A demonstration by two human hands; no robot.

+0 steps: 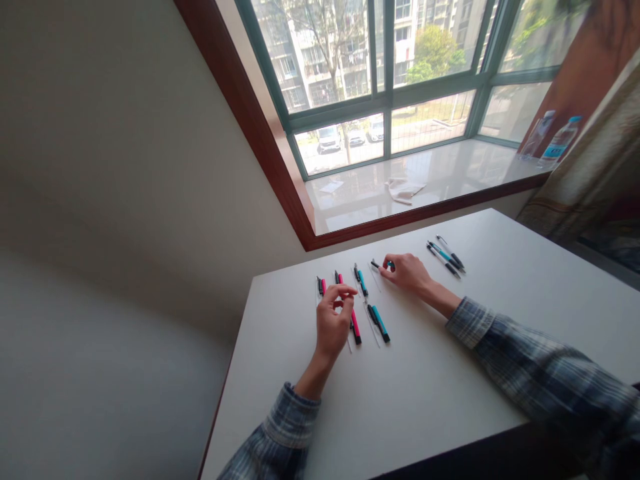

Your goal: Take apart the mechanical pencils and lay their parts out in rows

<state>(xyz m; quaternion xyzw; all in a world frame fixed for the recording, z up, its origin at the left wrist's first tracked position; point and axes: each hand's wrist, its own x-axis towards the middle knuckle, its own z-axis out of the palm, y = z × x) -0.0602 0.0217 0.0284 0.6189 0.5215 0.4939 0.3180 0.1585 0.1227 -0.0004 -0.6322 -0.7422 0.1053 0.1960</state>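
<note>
My right hand (407, 272) rests on the white table (425, 387), fingertips pinched on a blue pen (383, 265). My left hand (333, 320) hovers curled over a pink pen (355, 327); I cannot tell whether it grips. Just right of my left hand lies another blue pen (379, 323). Well right of my right hand lie three assembled pens (447, 255).

A: State the obstacles on the table (425, 393).
B: A row of pens (357, 300) lies at the far centre; a second pen cluster (446, 255) lies far right.
A: State the free room.
B: The near half and the right side are unobstructed; a passage runs between the two groups.
</note>
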